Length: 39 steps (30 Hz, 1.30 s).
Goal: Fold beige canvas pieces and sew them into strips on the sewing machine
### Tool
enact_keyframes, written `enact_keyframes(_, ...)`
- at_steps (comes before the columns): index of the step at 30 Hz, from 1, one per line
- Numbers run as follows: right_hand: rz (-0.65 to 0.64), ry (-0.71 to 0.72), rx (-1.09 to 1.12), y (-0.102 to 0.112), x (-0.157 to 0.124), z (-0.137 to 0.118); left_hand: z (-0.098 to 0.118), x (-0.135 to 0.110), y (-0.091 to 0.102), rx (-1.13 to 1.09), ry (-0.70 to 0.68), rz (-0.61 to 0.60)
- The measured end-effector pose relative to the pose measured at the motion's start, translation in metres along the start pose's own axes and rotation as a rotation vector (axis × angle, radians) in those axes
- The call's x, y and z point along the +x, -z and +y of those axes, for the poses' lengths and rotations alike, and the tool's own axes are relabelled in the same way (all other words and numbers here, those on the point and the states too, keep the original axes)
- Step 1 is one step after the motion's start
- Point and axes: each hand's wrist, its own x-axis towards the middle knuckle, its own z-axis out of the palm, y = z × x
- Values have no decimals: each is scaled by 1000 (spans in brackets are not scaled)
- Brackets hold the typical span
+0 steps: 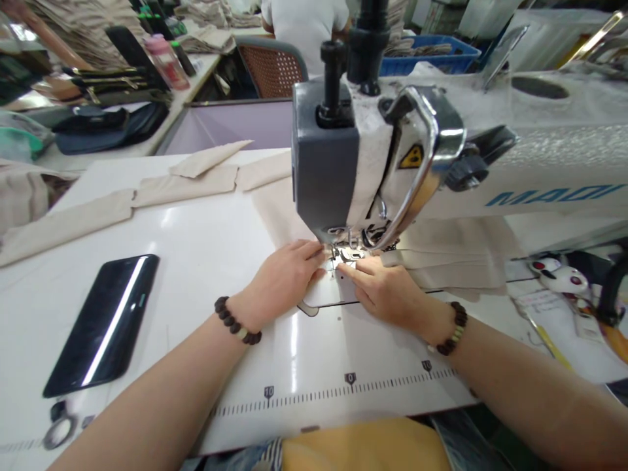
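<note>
Found left hand (287,275) flat, fingers together, at presser foot (343,252) of sewing machine (326,163). Noted right hand (387,289) opposite, forefinger extended over needle plate (328,294); cannot tell if pinching.

White table (206,261), glossy, printed ruler scale (343,391) along front edge. Black phone (103,324) flat at left, screen up, well apart from the rest. Chain of beige fabric strips (147,193) across far left. Sewing machine (373,150) standing centre-right; metal needle plate (328,294) set in table below its head. Beige cloth (456,255) spread under machine, out to right. Yellow pencil-like tool (547,340) near right edge. Small metal ring (59,432) at front-left corner.
</note>
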Motion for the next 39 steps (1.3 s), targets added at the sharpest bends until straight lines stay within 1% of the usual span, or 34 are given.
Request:
enact_keyframes(3, 9, 76, 66, 6, -4, 3, 20, -10, 11, -10, 10, -115)
enact_keyframes(5, 5, 116, 106, 9, -6, 6, 32, -15, 16, -53, -32, -167)
enact_keyframes(7, -12, 151, 136, 11, -8, 8, 40, -18, 17, -88, -95, -201)
enact_keyframes(9, -35, 201, 152, 13, -9, 9, 41, -20, 16, -105, -133, -216)
enact_keyframes(13, -85, 313, 163, 15, -11, 9, 36, -21, 13, -124, -163, -214)
enact_keyframes(17, -122, 358, 149, 14, -13, 6, 33, -22, 11, -174, -175, -186)
enact_keyframes(22, -100, 332, 132, 9, -12, 4, 30, -22, 11, -183, -151, -162)
enact_keyframes(29, -90, 197, 100, 7, -8, 1, 22, -18, 5, -132, -135, -175)
enact_keyframes(39, -3, 55, 24, -1, -1, 0, 8, -11, -4, -146, -88, -73)
